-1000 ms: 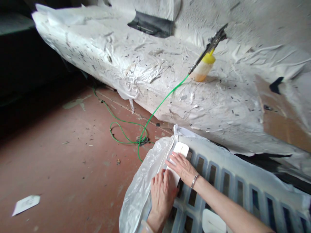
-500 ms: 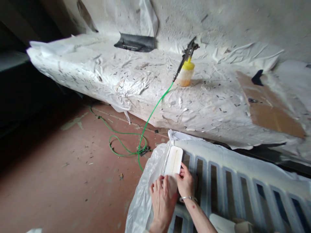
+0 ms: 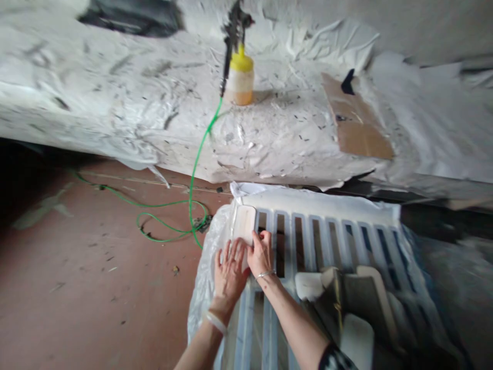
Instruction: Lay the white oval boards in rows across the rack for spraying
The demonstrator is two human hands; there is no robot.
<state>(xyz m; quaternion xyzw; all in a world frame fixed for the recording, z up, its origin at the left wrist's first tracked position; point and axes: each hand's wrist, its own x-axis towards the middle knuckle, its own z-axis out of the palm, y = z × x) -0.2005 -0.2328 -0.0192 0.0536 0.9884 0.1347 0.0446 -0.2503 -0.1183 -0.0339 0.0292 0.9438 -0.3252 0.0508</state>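
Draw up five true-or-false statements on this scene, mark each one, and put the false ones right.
1. The left hand and the right hand both touch a white piece at the edge of the slatted rack. True.
2. The hose running to the spray gun is red. False: it is green.
3. The bottle under the spray gun has a yellow top. True.
4. The cardboard lies on the floor. False: it lies on the white covering, to the right of the bottle in the picture.
5. Only the right wrist wears a band. False: the left wrist has one too.
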